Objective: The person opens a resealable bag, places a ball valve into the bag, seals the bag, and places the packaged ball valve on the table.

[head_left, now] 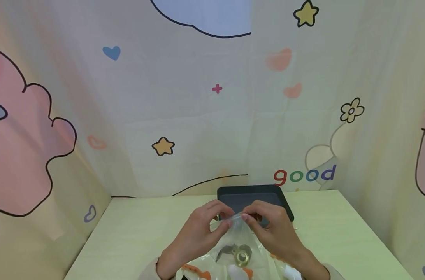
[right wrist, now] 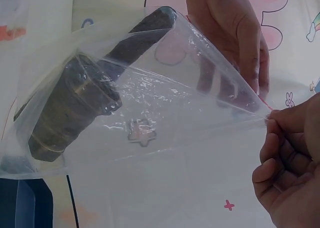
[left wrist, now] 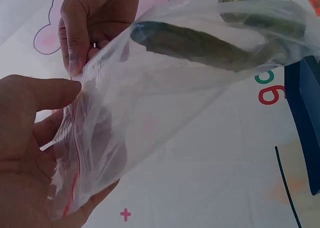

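Note:
A clear zip bag point(head_left: 237, 233) hangs upright between my two hands, its mouth edge uppermost and a red line along the seal in the left wrist view. Inside lies a brass valve-like fitting point(head_left: 242, 256) with a long flat handle point(left wrist: 185, 43); its threaded end point(left wrist: 240, 0) shows through the plastic. My left hand point(head_left: 203, 227) pinches the mouth edge from the left, thumb in front and fingers behind. On the other side, the thumb and forefinger of my right hand point(head_left: 273, 229) pinch the same edge. The hands are close together.
A dark tray point(head_left: 221, 190) stands at the back of the pale table point(head_left: 139, 225), behind the hands. Clear packaging with orange pieces point(head_left: 198, 271) and white pieces point(head_left: 292, 272) lies at the front, partly cut off. Printed cloth point(head_left: 198, 97) encloses the back and sides.

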`<state>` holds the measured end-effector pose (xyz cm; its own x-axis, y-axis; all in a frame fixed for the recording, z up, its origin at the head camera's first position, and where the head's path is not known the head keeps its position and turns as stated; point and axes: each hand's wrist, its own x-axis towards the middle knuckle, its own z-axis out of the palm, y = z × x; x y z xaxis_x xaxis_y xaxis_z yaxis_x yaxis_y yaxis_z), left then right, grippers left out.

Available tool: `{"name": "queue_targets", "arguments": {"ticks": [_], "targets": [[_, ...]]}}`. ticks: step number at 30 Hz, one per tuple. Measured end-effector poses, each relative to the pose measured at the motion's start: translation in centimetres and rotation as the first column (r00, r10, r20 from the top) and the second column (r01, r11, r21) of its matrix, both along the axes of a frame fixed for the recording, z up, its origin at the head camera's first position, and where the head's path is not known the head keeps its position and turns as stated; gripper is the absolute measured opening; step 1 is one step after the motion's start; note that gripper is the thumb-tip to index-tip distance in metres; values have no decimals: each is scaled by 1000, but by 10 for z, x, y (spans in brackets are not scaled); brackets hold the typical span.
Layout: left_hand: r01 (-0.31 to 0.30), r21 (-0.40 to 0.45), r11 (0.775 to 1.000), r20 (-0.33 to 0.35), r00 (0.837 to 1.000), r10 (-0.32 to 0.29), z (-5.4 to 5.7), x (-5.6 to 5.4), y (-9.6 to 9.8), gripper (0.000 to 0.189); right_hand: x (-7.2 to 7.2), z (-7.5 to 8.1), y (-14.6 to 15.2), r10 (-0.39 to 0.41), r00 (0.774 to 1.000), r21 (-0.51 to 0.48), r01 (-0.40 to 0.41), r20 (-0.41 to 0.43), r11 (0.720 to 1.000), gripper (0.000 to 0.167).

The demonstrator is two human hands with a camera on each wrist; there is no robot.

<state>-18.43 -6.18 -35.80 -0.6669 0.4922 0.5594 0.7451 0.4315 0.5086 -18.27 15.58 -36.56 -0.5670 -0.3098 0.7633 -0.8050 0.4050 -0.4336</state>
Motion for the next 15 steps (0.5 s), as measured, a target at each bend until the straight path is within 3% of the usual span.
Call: {"name": "queue_targets", "arguments": {"ticks": [15], "targets": [[78, 22, 997, 80, 994, -79, -1, -8, -1, 14, 2, 2, -2, 7, 999, 17, -6, -48, 1000, 20]]}}
